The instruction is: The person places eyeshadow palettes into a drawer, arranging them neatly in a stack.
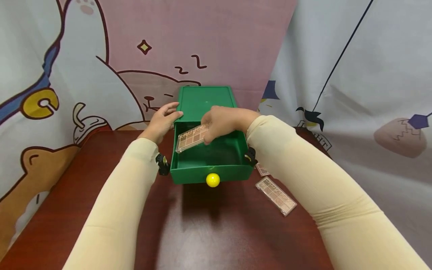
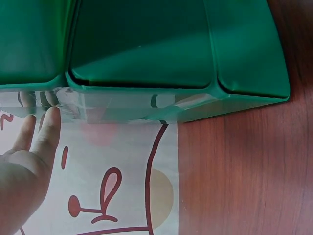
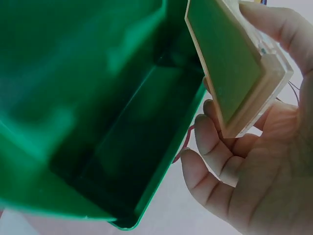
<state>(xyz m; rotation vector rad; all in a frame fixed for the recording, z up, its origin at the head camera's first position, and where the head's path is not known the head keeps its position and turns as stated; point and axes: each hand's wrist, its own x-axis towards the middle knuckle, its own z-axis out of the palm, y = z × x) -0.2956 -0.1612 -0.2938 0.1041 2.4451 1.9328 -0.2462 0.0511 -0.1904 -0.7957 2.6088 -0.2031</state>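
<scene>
The palette (image 1: pixel 191 138) sits tilted over the open drawer (image 1: pixel 216 159), pinched in the right hand (image 1: pixel 221 122); it is above the drawer's hollow, not yet lying inside. The left hand (image 1: pixel 162 122) rests with straight fingers against the green box (image 1: pixel 206 101). Two more palettes (image 1: pixel 276 195) lie on the surface (image 1: pixel 209 232) right of the drawer. Nothing blocks the drawer's hollow.

Staged recording setup, prob. a room at home — cartoon-print cloth backdrop (image 1: pixel 101 56) hung round a wooden table (image 1: pixel 209 232).
</scene>
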